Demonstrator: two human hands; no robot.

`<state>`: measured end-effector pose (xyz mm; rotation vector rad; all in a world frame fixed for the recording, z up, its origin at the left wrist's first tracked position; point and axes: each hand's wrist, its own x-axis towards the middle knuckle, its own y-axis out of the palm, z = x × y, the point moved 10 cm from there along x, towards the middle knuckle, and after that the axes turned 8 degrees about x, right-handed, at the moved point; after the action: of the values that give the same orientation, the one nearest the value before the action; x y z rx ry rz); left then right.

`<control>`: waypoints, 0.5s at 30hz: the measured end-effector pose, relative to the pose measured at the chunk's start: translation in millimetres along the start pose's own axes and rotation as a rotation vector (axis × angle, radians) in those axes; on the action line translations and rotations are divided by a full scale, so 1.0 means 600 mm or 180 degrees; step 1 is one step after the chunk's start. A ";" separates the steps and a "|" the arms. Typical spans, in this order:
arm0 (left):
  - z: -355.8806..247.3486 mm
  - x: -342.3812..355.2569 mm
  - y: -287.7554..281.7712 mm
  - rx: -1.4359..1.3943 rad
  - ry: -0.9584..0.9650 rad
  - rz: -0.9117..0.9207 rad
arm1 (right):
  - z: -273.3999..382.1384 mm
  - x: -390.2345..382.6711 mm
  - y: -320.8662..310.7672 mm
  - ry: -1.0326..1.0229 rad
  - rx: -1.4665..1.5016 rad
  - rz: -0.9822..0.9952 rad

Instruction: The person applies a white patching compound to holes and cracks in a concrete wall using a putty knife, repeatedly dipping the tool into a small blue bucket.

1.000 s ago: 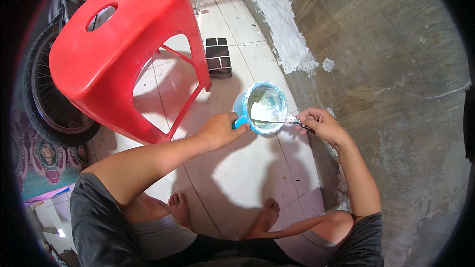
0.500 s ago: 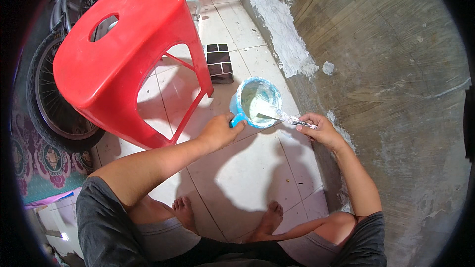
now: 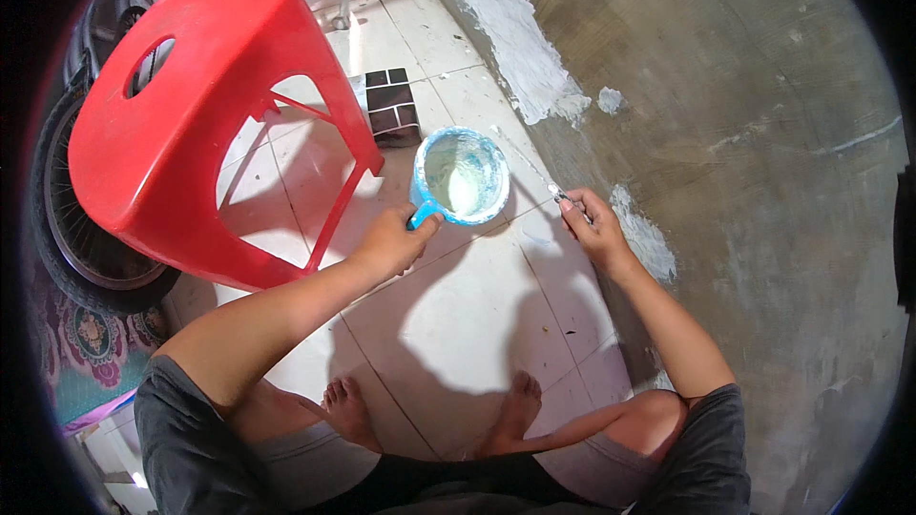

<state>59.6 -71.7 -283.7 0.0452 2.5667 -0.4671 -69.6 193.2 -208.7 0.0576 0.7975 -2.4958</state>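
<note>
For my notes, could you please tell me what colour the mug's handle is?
The handle is blue; the head view shows it best.

A head-worn wide fisheye camera looks steeply down from near above the left hand [image 3: 391, 236] and right hand [image 3: 596, 231], facing floor [image 3: 468, 334] and right-side wall [image 3: 763, 229].

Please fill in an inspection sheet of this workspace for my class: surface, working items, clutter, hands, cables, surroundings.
Surface: pale tiled floor, dark specks.
Working items: blue container with whitish paste inside; thin-bladed tool.
Clutter: red stool; dark brick-patterned item.
Hands: left hand grips the container's handle; right hand holds the tool, outside the container.
Cables: nothing seen.
Surroundings: grey-brown wall with white patches; spoked wheel at left.
</note>
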 end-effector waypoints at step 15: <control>-0.005 -0.008 0.016 -0.0156 -0.0091 0.0164 | -0.193 0.006 -0.076 0.1128 0.1295 -0.0746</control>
<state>63.6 -61.6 -281.8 0.0864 2.5412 -0.3824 -108.1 287.1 -281.2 0.5929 0.4306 -2.8807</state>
